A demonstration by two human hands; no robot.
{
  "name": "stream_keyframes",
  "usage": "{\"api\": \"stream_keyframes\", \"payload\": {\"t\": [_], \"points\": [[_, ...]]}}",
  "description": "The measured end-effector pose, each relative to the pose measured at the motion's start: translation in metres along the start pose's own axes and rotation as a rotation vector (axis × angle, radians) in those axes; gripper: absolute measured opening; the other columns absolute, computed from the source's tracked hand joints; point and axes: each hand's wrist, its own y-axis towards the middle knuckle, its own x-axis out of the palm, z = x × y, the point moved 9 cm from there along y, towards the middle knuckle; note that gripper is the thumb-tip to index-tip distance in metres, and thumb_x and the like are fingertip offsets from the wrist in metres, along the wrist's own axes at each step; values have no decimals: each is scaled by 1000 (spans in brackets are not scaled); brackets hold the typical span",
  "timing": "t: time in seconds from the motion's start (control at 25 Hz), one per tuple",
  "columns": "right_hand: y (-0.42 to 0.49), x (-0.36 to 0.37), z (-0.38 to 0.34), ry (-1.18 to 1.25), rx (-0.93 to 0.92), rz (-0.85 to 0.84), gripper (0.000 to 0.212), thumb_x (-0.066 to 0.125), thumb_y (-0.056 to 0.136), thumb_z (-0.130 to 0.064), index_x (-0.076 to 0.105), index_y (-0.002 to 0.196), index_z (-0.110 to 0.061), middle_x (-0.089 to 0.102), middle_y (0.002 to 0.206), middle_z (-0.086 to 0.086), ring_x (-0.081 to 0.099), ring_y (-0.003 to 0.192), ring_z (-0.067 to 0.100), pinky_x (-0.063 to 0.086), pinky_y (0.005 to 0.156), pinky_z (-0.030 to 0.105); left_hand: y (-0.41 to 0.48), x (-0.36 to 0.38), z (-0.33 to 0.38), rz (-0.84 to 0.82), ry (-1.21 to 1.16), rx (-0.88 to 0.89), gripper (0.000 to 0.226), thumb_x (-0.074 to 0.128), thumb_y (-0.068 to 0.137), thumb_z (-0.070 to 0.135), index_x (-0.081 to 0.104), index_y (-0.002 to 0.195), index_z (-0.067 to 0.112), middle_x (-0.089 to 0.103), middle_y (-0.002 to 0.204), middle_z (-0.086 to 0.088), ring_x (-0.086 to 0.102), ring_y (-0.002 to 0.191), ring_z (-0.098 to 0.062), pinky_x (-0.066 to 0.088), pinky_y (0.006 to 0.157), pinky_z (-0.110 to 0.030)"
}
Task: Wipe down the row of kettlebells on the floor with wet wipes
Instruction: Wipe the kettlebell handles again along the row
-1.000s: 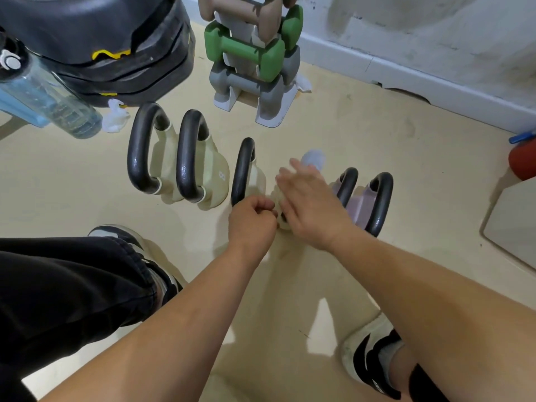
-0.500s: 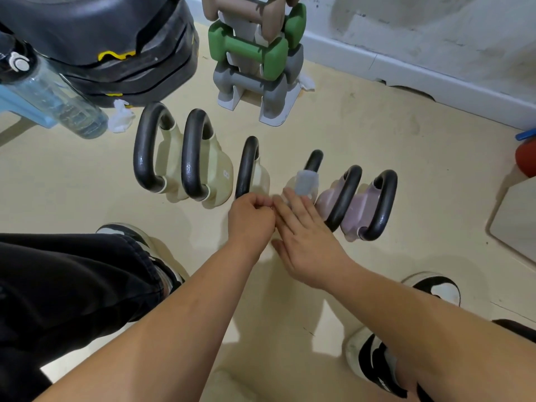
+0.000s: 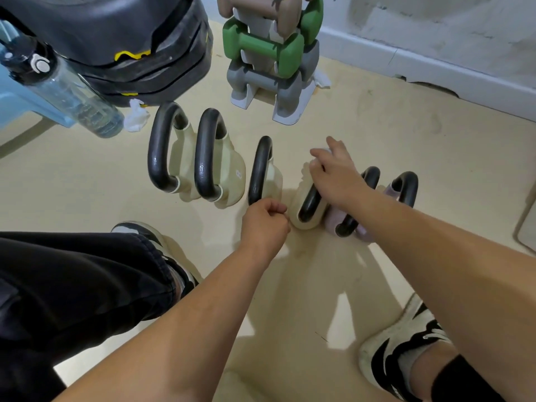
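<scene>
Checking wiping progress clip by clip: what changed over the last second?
The right hand drew the wipe back toward the person along the fourth kettlebell, then pushed it out again to the far end, uncovering the near part of the handle. The curled left hand stayed by that kettlebell's near end. The other kettlebells did not move.

The right hand (image 3: 336, 175) is no longer beside the left hand (image 3: 265, 224) at the near side of the fourth kettlebell (image 3: 300, 211); it now lies farther away, over the kettlebell's top. The wipe (image 3: 326, 150), in plain view beyond the fingertips half a second ago, is almost hidden under the fingers. The near curve of the black handle (image 3: 309, 203) now shows.
</scene>
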Motion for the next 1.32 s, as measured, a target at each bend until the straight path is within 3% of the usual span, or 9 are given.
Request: {"api": "stream_keyframes", "payload": {"t": [0.2, 0.36, 0.52, 0.6, 0.72, 0.88, 1.04, 1.16, 1.32], "points": [[-49, 25, -35, -437, -324, 134, 35, 35, 96, -21, 63, 112, -6, 54, 137, 9, 20, 147, 35, 17, 120, 50, -4, 1, 0, -6, -15, -9, 25, 49, 83, -3, 65, 89, 16, 73, 91, -10, 68, 70, -22, 61, 82, -48], [-99, 51, -61, -474, -515, 13, 35, 39, 75, -13, 69, 92, -11, 65, 85, 9, 58, 101, 34, 40, 103, 43, -7, -7, -9, -3, 55, 42, 22, 51, 64, 10, 68, 72, 22, 74, 74, -3, 73, 76, -29, 61, 77, -54], [-94, 13, -69, 155, 2, 11, 33, 40, 96, -16, 57, 124, -21, 62, 100, 5, 58, 84, 18, 42, 64, 25, -19, -19, 1, 5, 1, 86, 16, 56, 78, 22, 69, 88, 23, 75, 87, -4, 74, 85, -24, 61, 85, -52], [-91, 4, -73, 574, 230, 25, 32, 37, 100, -20, 59, 123, -15, 64, 112, 11, 57, 86, 19, 46, 67, 25, -31, -10, 21, -102, -106, 104, 19, 51, 90, 28, 67, 95, 18, 74, 98, -12, 74, 90, -30, 59, 84, -49], [-80, 7, -88, 748, 355, -43, 41, 36, 98, -33, 61, 115, -5, 64, 120, 16, 63, 103, 30, 52, 94, 44, -39, -5, 39, -167, -277, 78, 21, 50, 99, 29, 68, 102, 19, 75, 100, -13, 74, 81, -28, 61, 82, -43], [-50, 16, -96, 719, 345, -119, 51, 30, 99, -45, 64, 92, -7, 69, 102, 12, 63, 96, 28, 47, 86, 34, -8, -53, 53, 145, -243, 185, 19, 57, 88, 21, 74, 96, 16, 74, 79, -11, 66, 65, -21, 60, 71, -37], [-25, -4, -64, 665, 304, 104, 28, 44, 92, -20, 63, 94, 1, 54, 81, 13, 48, 76, 21, 38, 67, 31, 15, -93, 97, 392, 78, 353, 19, 52, 93, 19, 67, 104, 26, 70, 97, 5, 64, 87, -17, 52, 81, -29], [-24, 4, -46, 687, 311, 113, 31, 42, 90, -21, 55, 100, 5, 51, 79, 17, 45, 72, 25, 46, 63, 34, 39, -59, 127, 213, 532, 493, 16, 47, 95, 13, 60, 91, 22, 62, 92, 4, 54, 82, -18, 41, 73, -28], [-37, -2, -50, 456, 183, 204, 29, 38, 80, -36, 63, 82, -20, 70, 80, 0, 66, 76, 26, 57, 75, 39, 46, -17, 98, 112, 1058, 681, 32, 47, 101, 15, 52, 133, 8, 57, 133, -11, 61, 110, -33, 52, 84, -41]]}}
